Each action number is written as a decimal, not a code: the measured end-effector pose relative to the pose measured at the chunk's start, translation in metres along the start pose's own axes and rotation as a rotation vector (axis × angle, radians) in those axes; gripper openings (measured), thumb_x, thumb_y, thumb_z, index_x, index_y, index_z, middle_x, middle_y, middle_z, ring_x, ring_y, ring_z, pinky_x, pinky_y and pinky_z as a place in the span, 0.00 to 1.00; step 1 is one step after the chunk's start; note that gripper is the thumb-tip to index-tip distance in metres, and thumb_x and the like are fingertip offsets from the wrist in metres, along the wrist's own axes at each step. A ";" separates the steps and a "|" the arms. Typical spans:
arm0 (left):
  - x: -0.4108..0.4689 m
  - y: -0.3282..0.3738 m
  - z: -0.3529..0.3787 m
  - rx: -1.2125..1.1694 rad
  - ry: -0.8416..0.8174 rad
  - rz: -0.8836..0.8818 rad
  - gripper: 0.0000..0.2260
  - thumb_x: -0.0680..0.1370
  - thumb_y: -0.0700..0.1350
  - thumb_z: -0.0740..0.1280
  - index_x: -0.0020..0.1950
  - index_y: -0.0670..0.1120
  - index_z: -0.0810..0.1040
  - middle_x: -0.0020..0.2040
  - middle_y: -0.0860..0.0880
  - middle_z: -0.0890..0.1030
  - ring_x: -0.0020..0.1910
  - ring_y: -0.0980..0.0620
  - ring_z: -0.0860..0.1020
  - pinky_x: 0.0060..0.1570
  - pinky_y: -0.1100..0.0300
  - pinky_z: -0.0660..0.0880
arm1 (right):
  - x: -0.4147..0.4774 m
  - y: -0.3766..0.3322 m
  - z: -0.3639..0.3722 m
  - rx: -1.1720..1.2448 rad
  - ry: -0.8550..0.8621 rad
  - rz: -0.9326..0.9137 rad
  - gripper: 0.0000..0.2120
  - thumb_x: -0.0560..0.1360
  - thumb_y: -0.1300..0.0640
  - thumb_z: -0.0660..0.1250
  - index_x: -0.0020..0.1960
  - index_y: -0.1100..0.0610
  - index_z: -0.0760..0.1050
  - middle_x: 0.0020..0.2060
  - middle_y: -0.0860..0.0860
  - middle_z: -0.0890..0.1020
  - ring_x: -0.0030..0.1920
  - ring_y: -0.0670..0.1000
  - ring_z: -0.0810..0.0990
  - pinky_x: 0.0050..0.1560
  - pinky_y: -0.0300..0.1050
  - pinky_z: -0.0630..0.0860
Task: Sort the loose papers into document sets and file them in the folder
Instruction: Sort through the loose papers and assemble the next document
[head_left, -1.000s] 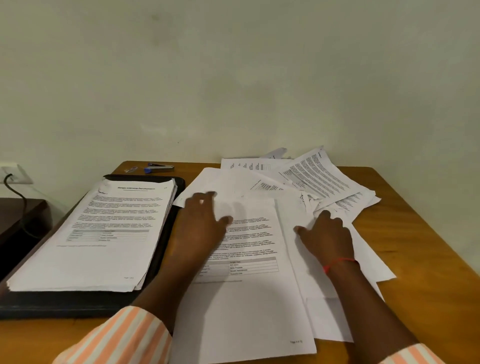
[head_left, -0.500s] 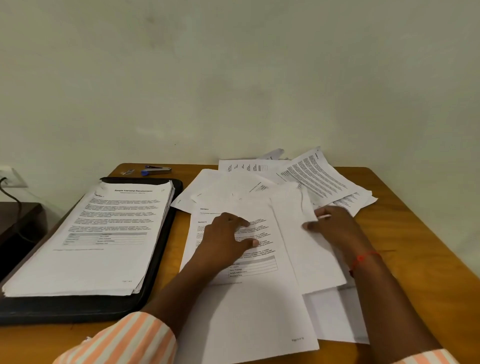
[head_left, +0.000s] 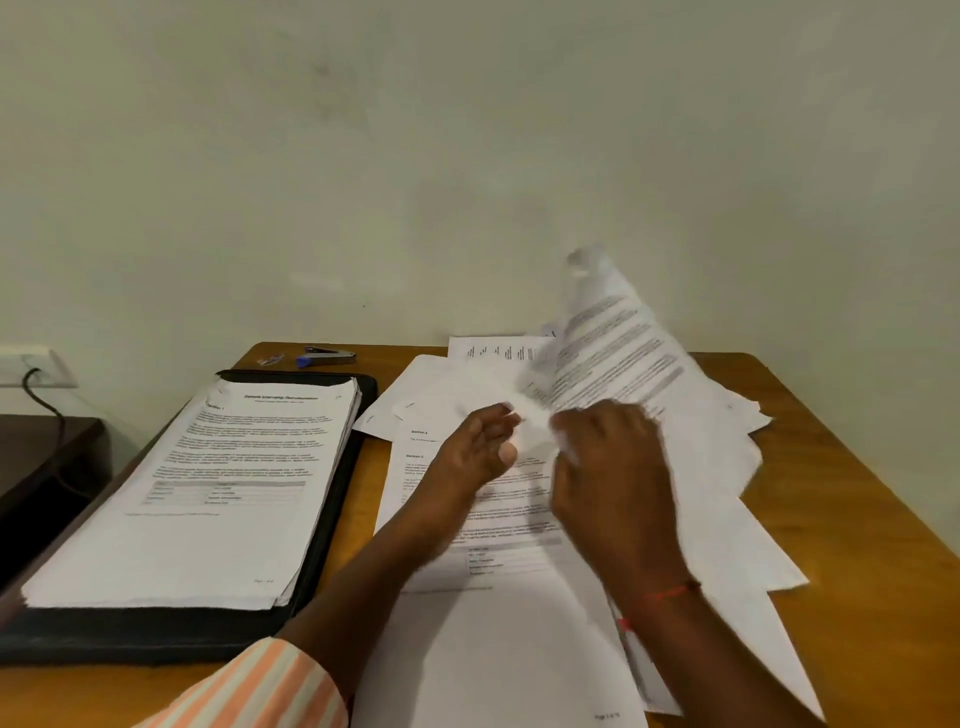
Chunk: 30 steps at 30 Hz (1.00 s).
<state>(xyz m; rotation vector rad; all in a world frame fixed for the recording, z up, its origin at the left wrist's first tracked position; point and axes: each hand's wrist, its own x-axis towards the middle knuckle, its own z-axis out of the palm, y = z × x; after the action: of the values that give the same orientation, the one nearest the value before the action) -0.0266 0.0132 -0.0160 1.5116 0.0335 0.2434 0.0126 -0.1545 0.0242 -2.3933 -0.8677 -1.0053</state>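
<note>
Right hand (head_left: 613, 457): fingers curled round lower edge of lifted sheet (head_left: 618, 348). Sheet tilts up and away beyond hand, blurred by motion.

Left hand (head_left: 480, 449): just beside right hand, fingers curled toward blurred white paper edge between the two. Cannot tell if it holds anything.

Printed page (head_left: 498, 623) flat under both hands, on top of loose papers (head_left: 717, 519) spread right of right hand on table (head_left: 857, 519).

Folder (head_left: 130, 636) open, left of left hand, apart from it. Sorted stack (head_left: 208, 493) inside.

Stapler (head_left: 327, 357) beyond folder, well apart from left hand.
</note>
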 end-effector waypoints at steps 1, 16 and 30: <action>0.000 0.000 0.000 -0.136 -0.049 -0.013 0.42 0.66 0.65 0.79 0.75 0.52 0.69 0.71 0.50 0.77 0.71 0.49 0.74 0.68 0.49 0.73 | -0.004 -0.010 0.006 -0.028 -0.095 -0.008 0.13 0.66 0.61 0.68 0.50 0.55 0.80 0.42 0.54 0.78 0.45 0.58 0.76 0.47 0.53 0.73; 0.007 -0.023 -0.007 -0.101 0.273 -0.229 0.15 0.82 0.34 0.65 0.67 0.45 0.77 0.59 0.47 0.85 0.57 0.44 0.84 0.61 0.40 0.79 | -0.026 -0.002 0.040 0.366 -0.368 0.156 0.12 0.76 0.50 0.66 0.56 0.53 0.79 0.49 0.50 0.79 0.53 0.52 0.78 0.54 0.49 0.76; 0.003 -0.001 -0.021 -0.076 0.348 -0.224 0.16 0.80 0.31 0.59 0.59 0.45 0.81 0.54 0.46 0.87 0.52 0.40 0.85 0.56 0.36 0.80 | -0.013 0.034 0.036 0.248 -0.269 0.432 0.21 0.76 0.50 0.72 0.65 0.58 0.74 0.57 0.57 0.79 0.60 0.59 0.77 0.61 0.54 0.73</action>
<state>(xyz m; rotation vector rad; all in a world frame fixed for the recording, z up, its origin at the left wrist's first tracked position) -0.0268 0.0340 -0.0179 1.3618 0.4630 0.3213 0.0467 -0.1639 -0.0133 -2.3812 -0.4870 -0.3947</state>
